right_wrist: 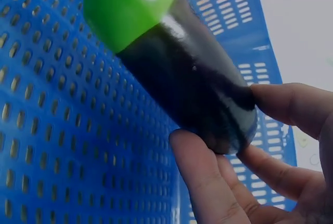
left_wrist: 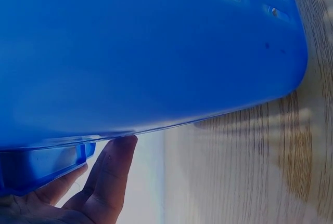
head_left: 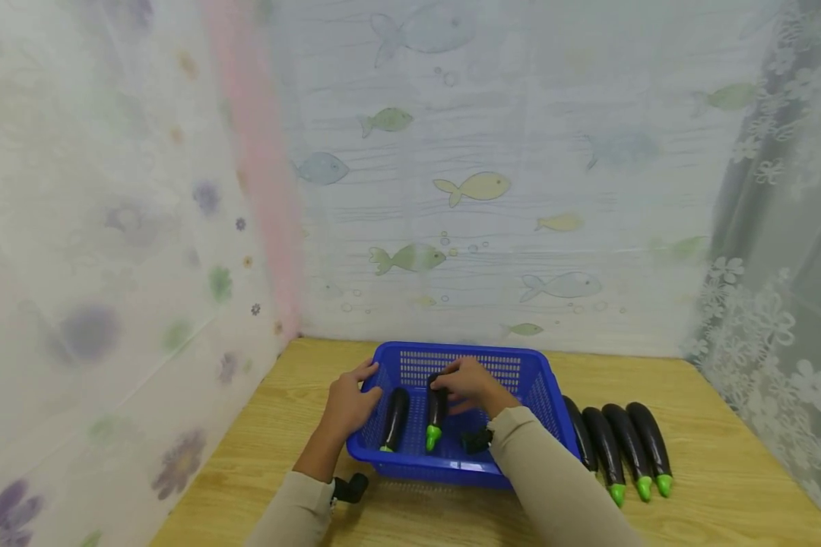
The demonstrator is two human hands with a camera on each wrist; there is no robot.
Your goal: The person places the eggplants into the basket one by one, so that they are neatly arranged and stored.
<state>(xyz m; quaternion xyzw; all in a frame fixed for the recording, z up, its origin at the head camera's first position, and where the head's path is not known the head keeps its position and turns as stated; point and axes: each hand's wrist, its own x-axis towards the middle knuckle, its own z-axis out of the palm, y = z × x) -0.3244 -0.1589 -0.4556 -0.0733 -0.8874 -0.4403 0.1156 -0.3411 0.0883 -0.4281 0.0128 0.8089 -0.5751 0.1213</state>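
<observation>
Several pale sheets point(head_left: 410, 228) printed with fish and flowers hang around a wood-grained surface point(head_left: 267, 441). On it I see a blue perforated basket point(head_left: 451, 461), and just to its right four dark eggplants point(head_left: 628, 444) lie side by side. The left hand point(head_left: 349, 399) grips the basket's left rim, its fingers reaching under the lip on the outside. The right hand point(head_left: 475, 384) is inside the basket, narrowed to a pinch, thumb and fingertips around the dark end of the held eggplant point(head_left: 437, 410); left of that lies another eggplant point(head_left: 397, 418). The held one's green cap point(head_left: 433, 437) points toward the near wall; whether it touches the basket's bottom, I can't tell.
</observation>
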